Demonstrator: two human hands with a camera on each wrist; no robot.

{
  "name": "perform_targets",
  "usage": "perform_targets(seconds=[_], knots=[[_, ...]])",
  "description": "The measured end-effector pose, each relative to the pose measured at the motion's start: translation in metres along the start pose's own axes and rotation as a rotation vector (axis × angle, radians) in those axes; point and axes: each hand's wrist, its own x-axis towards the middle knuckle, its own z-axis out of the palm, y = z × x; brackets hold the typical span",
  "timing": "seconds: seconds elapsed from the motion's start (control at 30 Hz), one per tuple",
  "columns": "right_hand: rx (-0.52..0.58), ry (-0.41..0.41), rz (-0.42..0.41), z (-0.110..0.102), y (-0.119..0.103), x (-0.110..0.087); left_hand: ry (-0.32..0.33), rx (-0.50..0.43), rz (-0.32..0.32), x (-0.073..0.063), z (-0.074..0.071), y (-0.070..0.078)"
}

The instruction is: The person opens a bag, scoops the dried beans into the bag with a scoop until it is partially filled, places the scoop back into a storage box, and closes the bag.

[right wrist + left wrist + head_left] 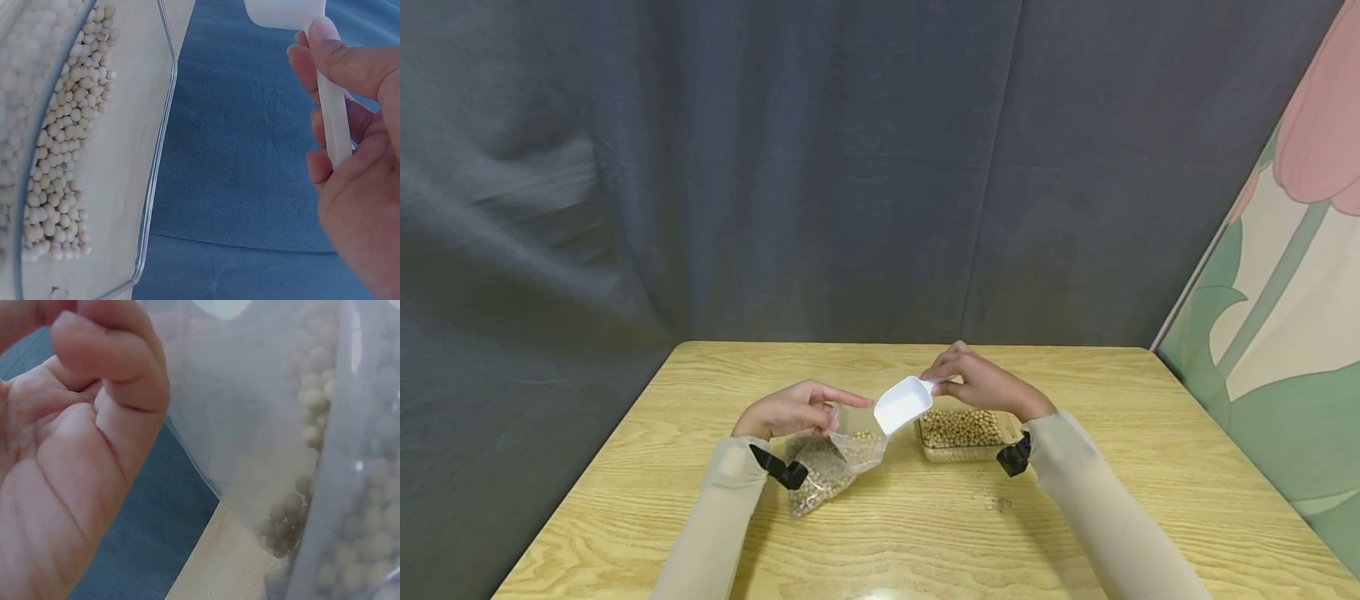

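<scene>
A clear plastic bag point(822, 477) of pale round beans, like soybeans, leans on the table on the left. My left hand point(790, 410) grips its upper edge with curled fingers, the index finger stretched toward the scoop. Over the bag's mouth is a white scoop point(904, 403), tilted, with no beans visible in its bowl. My right hand point(985, 382) holds the scoop by its handle point(335, 119), thumb along the top. Below that hand stands a clear rectangular container point(958, 455) with beans point(62, 150) inside. In the left wrist view, beans point(315, 400) show through the bag's plastic.
The wooden table point(910, 533) reaches back to a dark curtain point(850, 208). A wall with painted flowers point(1285, 333) stands on the right. Small faint marks point(992, 500) lie on the tabletop in front of the container.
</scene>
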Motion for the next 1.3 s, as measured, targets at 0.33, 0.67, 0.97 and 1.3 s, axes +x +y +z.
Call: perform_targets(seconds=[0.33, 0.67, 0.97, 1.3], knots=[[0.055, 0.027, 0.023, -0.005, 0.009, -0.007, 0.018, -0.016, 0.028, -0.006, -0.004, 0.003], [0.062, 0.032, 0.059, -0.012, 0.015, -0.016, -0.012, -0.037, 0.12, -0.016, -0.01, 0.011], [0.029, 0.018, 0.071, -0.017, 0.032, -0.027, -0.03, -0.051, 0.112, -0.013, -0.008, 0.007], [-0.098, -0.04, 0.093, -0.037, 0.044, -0.043, -0.029, -0.041, 0.104, -0.01, -0.007, 0.003]])
